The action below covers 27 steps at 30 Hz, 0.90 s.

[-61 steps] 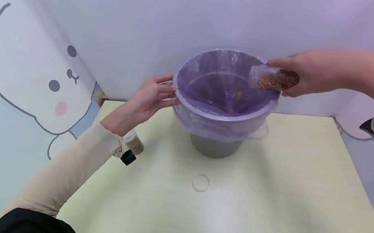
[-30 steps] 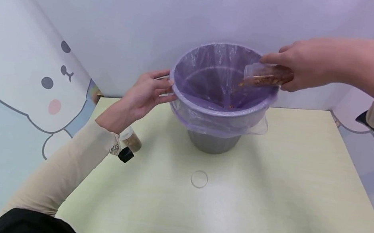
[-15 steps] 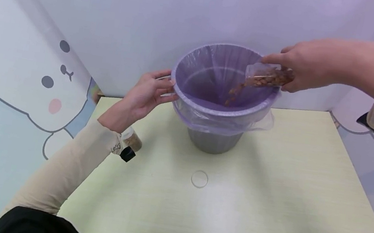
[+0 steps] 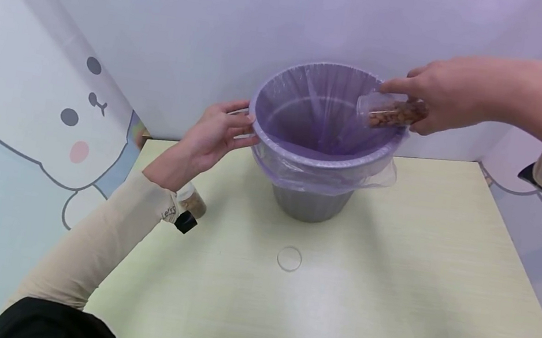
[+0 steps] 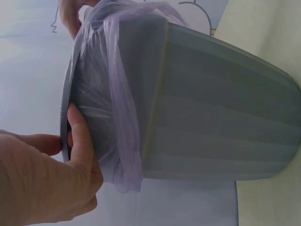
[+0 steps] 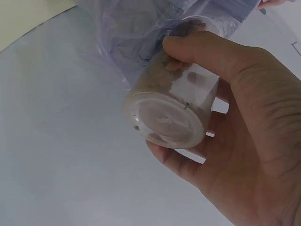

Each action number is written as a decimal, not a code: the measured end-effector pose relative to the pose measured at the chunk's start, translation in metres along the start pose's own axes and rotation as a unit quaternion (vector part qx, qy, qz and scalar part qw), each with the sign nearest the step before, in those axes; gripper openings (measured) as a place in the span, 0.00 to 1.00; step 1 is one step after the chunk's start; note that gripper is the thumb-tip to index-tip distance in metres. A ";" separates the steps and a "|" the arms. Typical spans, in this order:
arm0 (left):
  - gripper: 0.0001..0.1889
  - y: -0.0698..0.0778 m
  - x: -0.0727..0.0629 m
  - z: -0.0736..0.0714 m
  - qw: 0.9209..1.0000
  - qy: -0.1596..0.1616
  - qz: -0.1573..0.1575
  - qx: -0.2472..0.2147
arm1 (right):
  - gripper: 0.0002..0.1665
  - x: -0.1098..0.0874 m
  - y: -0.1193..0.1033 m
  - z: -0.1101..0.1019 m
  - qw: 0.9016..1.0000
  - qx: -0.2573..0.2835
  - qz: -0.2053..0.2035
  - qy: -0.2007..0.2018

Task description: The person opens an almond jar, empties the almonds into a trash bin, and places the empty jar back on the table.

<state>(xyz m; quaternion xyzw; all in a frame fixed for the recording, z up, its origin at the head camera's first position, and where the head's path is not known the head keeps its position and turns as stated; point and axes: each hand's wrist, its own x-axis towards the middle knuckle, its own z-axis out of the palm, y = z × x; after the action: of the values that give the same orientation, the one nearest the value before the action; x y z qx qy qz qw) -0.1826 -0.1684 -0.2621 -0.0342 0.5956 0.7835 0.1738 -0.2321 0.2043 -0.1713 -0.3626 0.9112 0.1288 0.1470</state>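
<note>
A grey trash bin [image 4: 310, 205] stands upright on the table, lined with a thin purple bag [image 4: 305, 113] folded over its rim. My left hand [image 4: 215, 137] pinches the bin's left rim; in the left wrist view the fingers [image 5: 81, 136] lie on the outside over the bag, with the thumb across the edge. Above the right side of the opening, my right hand [image 4: 445, 96] grips a clear plastic jar [image 4: 389, 116] lying on its side, mouth toward the bin. Small brown nut-like pieces fill its lower side. The jar's round base [image 6: 164, 120] faces the right wrist camera.
A second small jar [image 4: 192, 201] with a white lid and brownish contents stands beside my left wrist. A thin clear ring [image 4: 289, 259] lies on the pale table [image 4: 358, 322] in front of the bin. A wall [image 4: 209, 19] rises close behind the bin.
Half a second ago brown pieces streamed from the jar's mouth into the bin; now none are seen falling. The jar looks slightly more level. My left hand keeps its place on the rim.
</note>
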 end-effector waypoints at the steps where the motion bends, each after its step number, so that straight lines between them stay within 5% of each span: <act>1: 0.28 0.000 0.000 0.000 1.000 0.001 0.001 0.001 | 0.55 0.000 0.000 0.000 1.000 0.001 -0.001 0.000; 27: 0.28 -0.001 0.002 0.002 1.000 -0.008 0.001 0.001 | 0.51 0.000 -0.001 -0.006 1.000 -0.018 0.001 -0.006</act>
<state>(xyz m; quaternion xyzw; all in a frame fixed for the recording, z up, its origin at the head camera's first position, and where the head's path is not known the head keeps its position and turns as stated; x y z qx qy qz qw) -0.1838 -0.1659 -0.2627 -0.0272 0.5950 0.7835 0.1771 -0.2320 0.2018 -0.1659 -0.3634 0.9082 0.1476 0.1458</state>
